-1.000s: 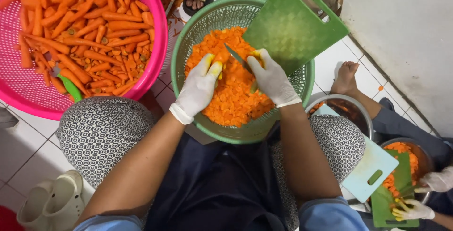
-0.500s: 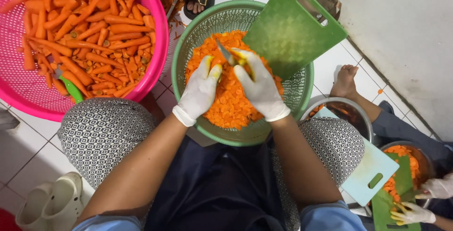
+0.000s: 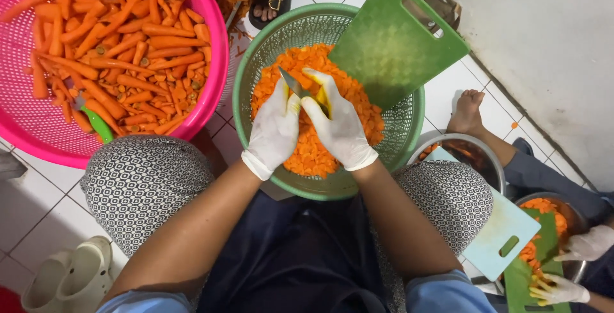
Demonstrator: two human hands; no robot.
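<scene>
Both gloved hands have drawn together over the green basket [image 3: 409, 118]: right hand [image 3: 339, 124] grips the knife [image 3: 293, 84], left hand [image 3: 276, 127] wipes its blade. Chopped carrot [image 3: 348, 95] heaps there; many peeled carrots [image 3: 121, 50] wait in the pink basket [image 3: 38, 130].

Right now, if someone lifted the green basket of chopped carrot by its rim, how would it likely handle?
Probably heavy: the green basket is heaped with chopped carrot. Its thin perforated wall may flex under that load. The green cutting board leaning on the rim would likely slide off if it tilts.

Both gloved hands, left hand [image 3: 275, 130] and right hand [image 3: 340, 127], hold a knife [image 3: 293, 84] over carrot slices [image 3: 313, 153].
</scene>
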